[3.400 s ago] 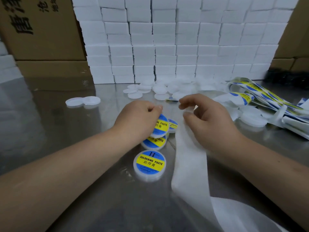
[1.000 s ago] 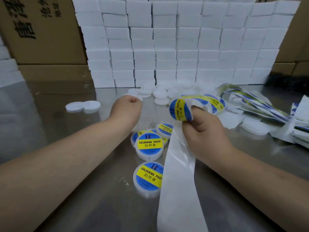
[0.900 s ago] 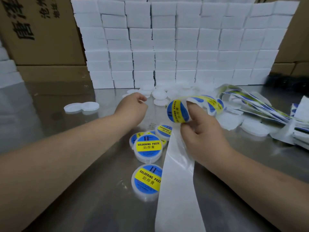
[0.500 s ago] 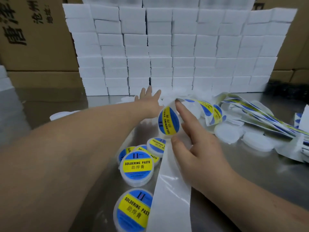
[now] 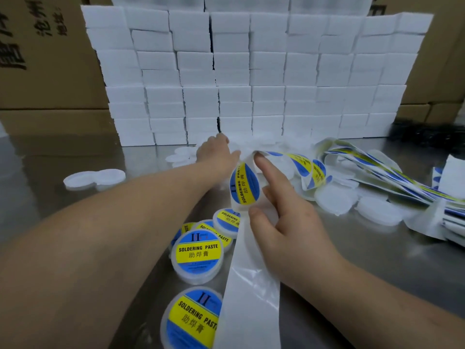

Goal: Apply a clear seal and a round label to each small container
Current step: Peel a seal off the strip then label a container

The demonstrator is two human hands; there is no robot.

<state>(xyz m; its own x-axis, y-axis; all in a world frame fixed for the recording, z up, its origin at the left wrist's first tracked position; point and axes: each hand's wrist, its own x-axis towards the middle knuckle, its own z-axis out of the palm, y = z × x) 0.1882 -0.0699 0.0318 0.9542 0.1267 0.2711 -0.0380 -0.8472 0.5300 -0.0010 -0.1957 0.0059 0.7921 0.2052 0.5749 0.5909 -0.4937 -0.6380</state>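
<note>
Left hand [image 5: 216, 152] is stretched out to the far side, on the pile of bare white containers [image 5: 264, 143] at the foot of the foam block wall [image 5: 251, 71]. Its fingers are hidden behind the hand; can't tell if it grips one.

Right hand [image 5: 284, 222] holds the label strip [image 5: 251, 298]. Thumb is on the near side and index finger straight along the far side, with the strip bent over between them. One round label [image 5: 244, 183], blue/yellow, sits on the bend, facing left, edge partly lifted off the backing.

Done containers [image 5: 197, 255] sit in a cluster near centre on the tabletop [image 5: 364, 260], labels up, reading "SOLDERING PASTE". Some overlap each other, and one is nearer, at the bottom edge.

In the way:
- Empty backing hangs down from the right hand and covers the right edge of the nearest done container.
- Left forearm crosses above the cluster.
- The strip runs on rightward into a loose tangle [image 5: 377, 172] that lies over more bare containers [image 5: 332, 200].

Also around: two bare white round pieces [image 5: 94, 177] apart at left, touching each other. Cartons [image 5: 50, 59] stand behind the wall, on both sides.
</note>
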